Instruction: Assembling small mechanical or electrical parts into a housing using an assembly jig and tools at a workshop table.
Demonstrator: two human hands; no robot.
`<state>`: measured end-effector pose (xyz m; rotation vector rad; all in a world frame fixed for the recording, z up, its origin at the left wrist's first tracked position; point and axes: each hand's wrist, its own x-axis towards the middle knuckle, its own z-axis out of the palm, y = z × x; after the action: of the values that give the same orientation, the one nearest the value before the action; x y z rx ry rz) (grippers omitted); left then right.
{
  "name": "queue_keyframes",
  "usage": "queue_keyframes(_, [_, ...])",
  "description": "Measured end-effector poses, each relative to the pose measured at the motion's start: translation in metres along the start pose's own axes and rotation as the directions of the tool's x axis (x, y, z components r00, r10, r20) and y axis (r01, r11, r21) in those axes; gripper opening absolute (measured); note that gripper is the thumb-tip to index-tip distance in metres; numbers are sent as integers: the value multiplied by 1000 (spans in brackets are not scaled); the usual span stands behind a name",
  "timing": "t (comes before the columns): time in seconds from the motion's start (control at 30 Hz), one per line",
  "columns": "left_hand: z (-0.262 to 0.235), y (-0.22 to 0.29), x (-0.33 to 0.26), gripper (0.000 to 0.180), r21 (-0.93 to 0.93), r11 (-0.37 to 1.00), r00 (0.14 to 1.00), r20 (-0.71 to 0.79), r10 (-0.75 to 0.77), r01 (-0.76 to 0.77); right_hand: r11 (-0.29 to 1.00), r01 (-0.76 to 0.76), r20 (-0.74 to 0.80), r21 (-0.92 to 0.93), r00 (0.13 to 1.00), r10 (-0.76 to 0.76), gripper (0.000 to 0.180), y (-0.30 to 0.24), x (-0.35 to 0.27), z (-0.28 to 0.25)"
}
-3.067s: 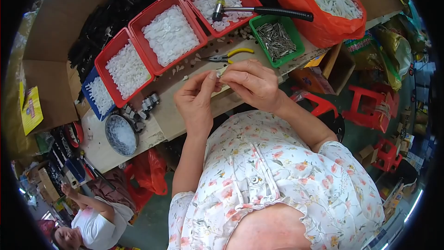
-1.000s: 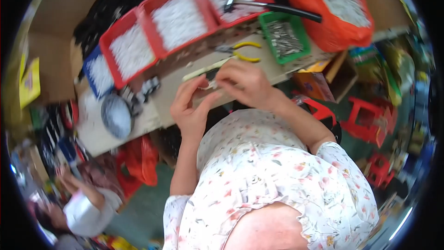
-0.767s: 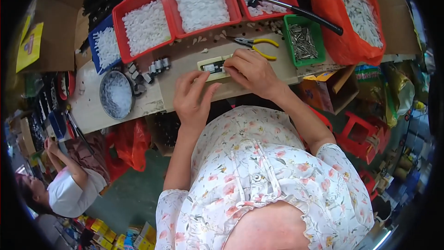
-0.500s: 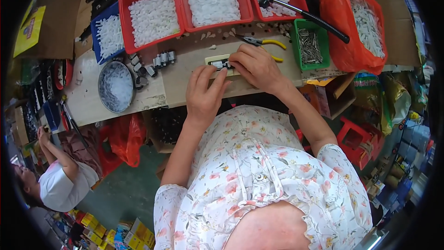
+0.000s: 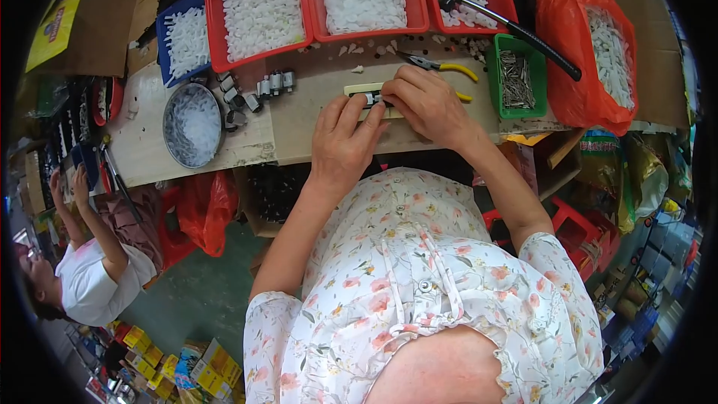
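On the table in front of me lies a cream block (image 5: pixel 360 88) with a small black-and-silver part (image 5: pixel 368 97) set in it. My left hand (image 5: pixel 342 139) bends over the block's left side, thumb and fingers closed against the part. From the right, my right hand (image 5: pixel 430 109) pinches the part's right end; its fingertips partly hide it. Just beyond the right hand lie yellow-handled pliers (image 5: pixel 441 66), partly covered by the hand. Several silver-and-black cylindrical pieces (image 5: pixel 275 84) stand left of the block.
Red trays (image 5: pixel 258 15) of white plastic pieces line the back, beside a blue tray (image 5: pixel 184 45). A hammer (image 5: pixel 516 30) lies across the right tray and a green tray (image 5: pixel 516 75) of metal pins. A round metal bowl (image 5: pixel 192 126) stands left. Another person (image 5: pixel 97 277) sits far left.
The view has shifted slightly, so the table appears farther right. Both my hands stay at the part in the block. The other person's hands have moved apart.
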<state>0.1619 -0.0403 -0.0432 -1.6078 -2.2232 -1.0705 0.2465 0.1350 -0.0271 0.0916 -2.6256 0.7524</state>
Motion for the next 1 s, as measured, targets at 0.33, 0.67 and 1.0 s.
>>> queue_keyframes(0.33, [-7,-3,8,27,46,998,999,17,34,-35,984,-71,-17,163,997,75,15,-2,-4,-22])
queue_keyframes(0.67, [-23,-13,82,20,-112,994,995,101,16,-5,556,-569,-153,-606,769,621,14,66,-85,-101])
queue_keyframes(1.0, [14,-115,141,40,96,942,915,288,283,-322,703,-641,-150,-309,763,629,12,62,-86,-87])
